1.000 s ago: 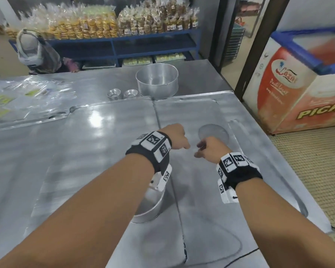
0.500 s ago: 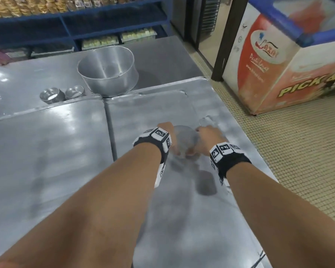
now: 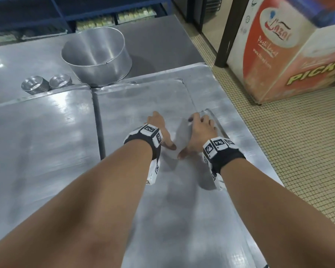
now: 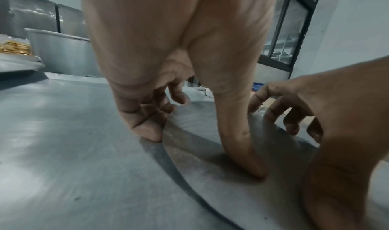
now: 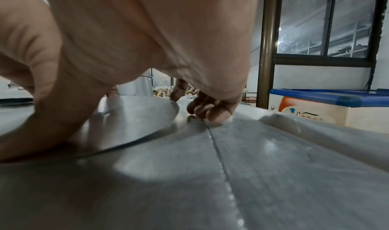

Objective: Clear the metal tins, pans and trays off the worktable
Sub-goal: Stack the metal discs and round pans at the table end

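A flat round metal disc (image 3: pixel 179 136) lies on the steel worktable (image 3: pixel 46 142) near its right edge. My left hand (image 3: pixel 161 130) holds the disc's left side, its curled fingers (image 4: pixel 147 130) against the rim and the thumb pressed on top. My right hand (image 3: pixel 197 132) holds the right side, with the thumb on the disc (image 5: pixel 134 117) and its curled fingers (image 5: pixel 210 114) down at the rim. In the right wrist view the disc's right edge sits slightly off the table. A large round metal pan (image 3: pixel 97 55) and two stacks of small tins (image 3: pixel 35 87) stand farther back.
An orange and white chest freezer (image 3: pixel 278 55) stands on the tiled floor to the right of the table. Blue shelves (image 3: pixel 104 8) with packaged goods run along the back. A raised seam (image 3: pixel 96 122) divides the tabletop.
Both hands reached forward and right to the disc and came down on its two sides. My view dropped and swung right, so a pan near my left forearm is out of view.
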